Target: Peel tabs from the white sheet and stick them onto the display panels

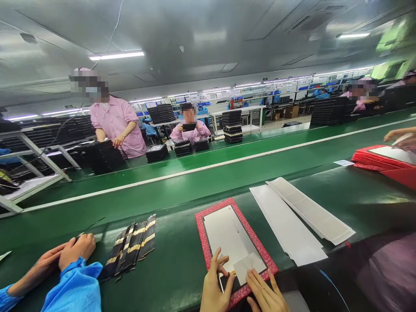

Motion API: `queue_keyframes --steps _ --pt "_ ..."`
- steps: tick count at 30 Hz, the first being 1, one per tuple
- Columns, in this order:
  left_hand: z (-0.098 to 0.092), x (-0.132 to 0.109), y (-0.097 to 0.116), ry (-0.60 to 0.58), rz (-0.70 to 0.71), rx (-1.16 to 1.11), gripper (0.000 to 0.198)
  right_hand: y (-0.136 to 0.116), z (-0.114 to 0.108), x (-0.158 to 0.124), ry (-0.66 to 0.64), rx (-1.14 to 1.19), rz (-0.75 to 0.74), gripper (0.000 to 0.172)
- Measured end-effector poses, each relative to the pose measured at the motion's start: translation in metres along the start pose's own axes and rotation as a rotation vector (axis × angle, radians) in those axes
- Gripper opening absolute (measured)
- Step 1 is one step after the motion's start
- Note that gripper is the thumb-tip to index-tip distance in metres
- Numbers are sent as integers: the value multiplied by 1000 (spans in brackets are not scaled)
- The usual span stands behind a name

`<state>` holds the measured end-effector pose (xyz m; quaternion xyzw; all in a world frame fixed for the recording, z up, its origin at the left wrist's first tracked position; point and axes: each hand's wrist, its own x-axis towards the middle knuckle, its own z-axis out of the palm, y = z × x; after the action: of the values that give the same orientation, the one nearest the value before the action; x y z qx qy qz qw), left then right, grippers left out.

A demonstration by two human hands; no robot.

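A flat white panel (224,229) with a dark edge lies on a red textured pad (200,221) at the near side of the bench. On its lower part rests a pale translucent square sheet (248,265). My left hand (217,281) is over the panel's lower left corner, fingers apart, beside a small yellow-orange piece (232,273); it holds nothing that I can see. My right hand (264,291) lies with its fingers stretched flat at the lower edge of the translucent sheet, touching it.
White strips (286,225) and label sheets (312,212) lie to the right. Dark strips (133,247) lie left, beside a co-worker's hands (78,249). Red pads (373,158) are stacked far right near another hand. Beyond the green belt (182,184), people handle black stacks (232,125).
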<state>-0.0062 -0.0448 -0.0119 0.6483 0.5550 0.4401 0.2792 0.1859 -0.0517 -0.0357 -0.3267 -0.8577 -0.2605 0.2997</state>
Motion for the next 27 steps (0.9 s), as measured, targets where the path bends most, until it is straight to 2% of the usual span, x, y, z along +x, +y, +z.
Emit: queue_keyframes --steps 4,8,12,15,18,21,25,27 --pt "-2 0 0 -28 13 60 56 18 -9 -9 -92 -53 56 26" --pt "-4 0 3 -36 5 59 55 33 -16 -20 -113 -117 130 29" --pt "-3 0 1 -42 -10 34 56 28 -14 -15 -109 -92 201 34" --pt "-3 0 -3 -55 -11 24 57 13 -6 -4 -77 -46 130 38" --pt "-6 1 -5 -88 -10 8 59 -1 4 8 28 13 8 36" --pt "-7 1 -9 -115 10 -1 62 -10 11 17 106 28 6 39" --pt "-2 0 -17 -81 28 -33 62 -7 10 23 113 36 -44 41" --pt "1 0 -21 -42 30 -54 63 1 6 20 56 31 -33 37"
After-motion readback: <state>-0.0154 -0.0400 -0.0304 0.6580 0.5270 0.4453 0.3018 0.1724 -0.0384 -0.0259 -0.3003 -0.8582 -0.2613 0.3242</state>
